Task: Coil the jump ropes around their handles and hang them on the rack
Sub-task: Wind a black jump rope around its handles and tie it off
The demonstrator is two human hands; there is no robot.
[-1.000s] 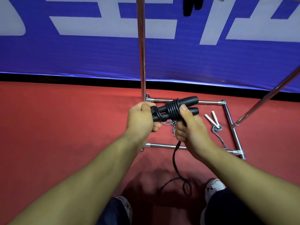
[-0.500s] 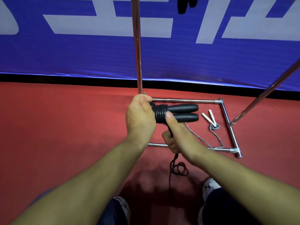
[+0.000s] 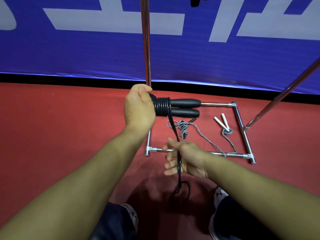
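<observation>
Handles (image 3: 183, 107) sit side by side in our left hand (image 3: 138, 108), its fingers clamped round them; our right hand (image 3: 185, 160), fingers loosely spread, guides the black rope (image 3: 174, 134)

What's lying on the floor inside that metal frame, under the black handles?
Inside the rack base lies a grey jump rope, tangled, with two white handles. The left hand and black handles cover the frame's far-left corner, so anything there is hidden.
</observation>
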